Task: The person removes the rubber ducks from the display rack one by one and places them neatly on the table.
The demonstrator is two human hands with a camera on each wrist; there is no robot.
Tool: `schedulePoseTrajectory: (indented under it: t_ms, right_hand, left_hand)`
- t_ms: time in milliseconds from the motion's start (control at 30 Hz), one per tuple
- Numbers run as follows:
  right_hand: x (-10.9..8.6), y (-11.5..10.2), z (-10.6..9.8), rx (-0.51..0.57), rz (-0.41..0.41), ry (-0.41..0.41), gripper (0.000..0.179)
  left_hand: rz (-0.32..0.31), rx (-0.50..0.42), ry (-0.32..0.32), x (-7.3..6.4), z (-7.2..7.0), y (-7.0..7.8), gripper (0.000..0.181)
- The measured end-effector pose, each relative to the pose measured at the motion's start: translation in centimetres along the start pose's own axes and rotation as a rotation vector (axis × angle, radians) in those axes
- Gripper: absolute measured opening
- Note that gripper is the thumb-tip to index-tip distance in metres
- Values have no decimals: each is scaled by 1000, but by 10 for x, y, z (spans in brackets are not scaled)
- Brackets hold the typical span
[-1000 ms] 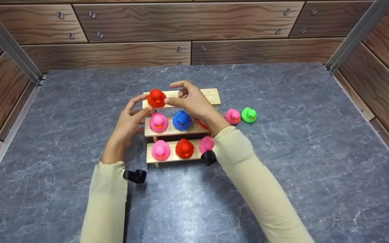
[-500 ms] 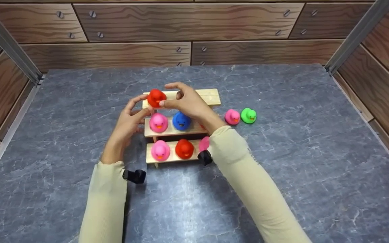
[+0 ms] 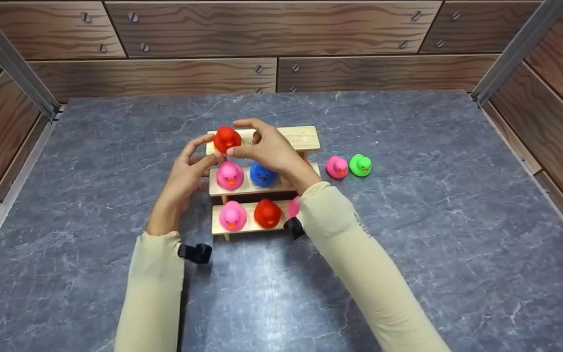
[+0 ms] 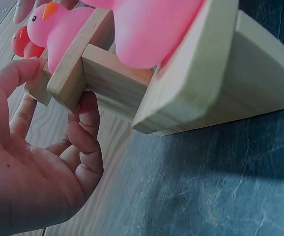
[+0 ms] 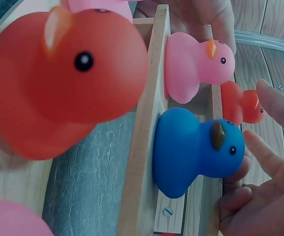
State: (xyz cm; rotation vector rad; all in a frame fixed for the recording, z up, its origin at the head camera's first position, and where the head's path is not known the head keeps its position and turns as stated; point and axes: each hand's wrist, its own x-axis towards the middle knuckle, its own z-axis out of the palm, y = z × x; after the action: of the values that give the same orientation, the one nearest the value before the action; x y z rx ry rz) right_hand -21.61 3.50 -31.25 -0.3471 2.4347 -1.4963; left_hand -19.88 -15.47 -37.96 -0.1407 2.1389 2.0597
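Note:
A three-tier wooden display stand [image 3: 301, 138] bears several rubber ducks. At the left end of its top tier sits a red rubber duck [image 3: 227, 139], facing front. My right hand [image 3: 274, 151] pinches this duck between thumb and forefinger. My left hand [image 3: 181, 178] grips the stand's left end, its curled fingers [image 4: 89, 110] touching the middle tier. On the middle tier are a pink duck [image 3: 230, 176] and a blue duck [image 3: 262, 175]; my right wrist hides most of what lies beyond. The bottom tier holds a pink duck [image 3: 232, 216], a red duck [image 3: 267, 213] and a partly covered pink duck [image 3: 293, 206].
To the right of the stand, a pink duck [image 3: 336, 167] and a green duck [image 3: 360, 165] stand side by side on the grey marbled table [image 3: 433, 220]. Wood-patterned walls [image 3: 281, 29] enclose the back and sides.
My right hand has shifted slightly left, its thumb now in front of the top red duck. That duck turned toward the right, then back to the front. The left hand stays put.

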Motion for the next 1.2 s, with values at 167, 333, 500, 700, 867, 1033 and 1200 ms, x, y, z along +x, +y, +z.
schedulePoseTrajectory:
  t_ms: [167,333,500,700,867,1033,1200]
  right_hand:
    - [1,0,0,-43,-4,-9,61]
    - [1,0,0,-75,-5,-6,59]
    - [0,-1,1,-88,16,-6,57]
    - [0,-2,3,-109,11,-5,53]
    - [0,-2,3,-113,8,0,51]
    - [1,-3,5,-135,29,10,50]
    - [1,-3,5,-165,31,28,47]
  left_hand:
    - [-7,5,5,0,0,0,51]
    - [-1,5,9,1,2,-1,50]
    - [-2,10,6,0,2,0,51]
    - [-8,5,3,-1,1,0,52]
    - [-3,7,4,0,1,0,52]
    - [2,-4,4,0,0,-1,51]
    - [10,-16,5,0,1,-1,49]
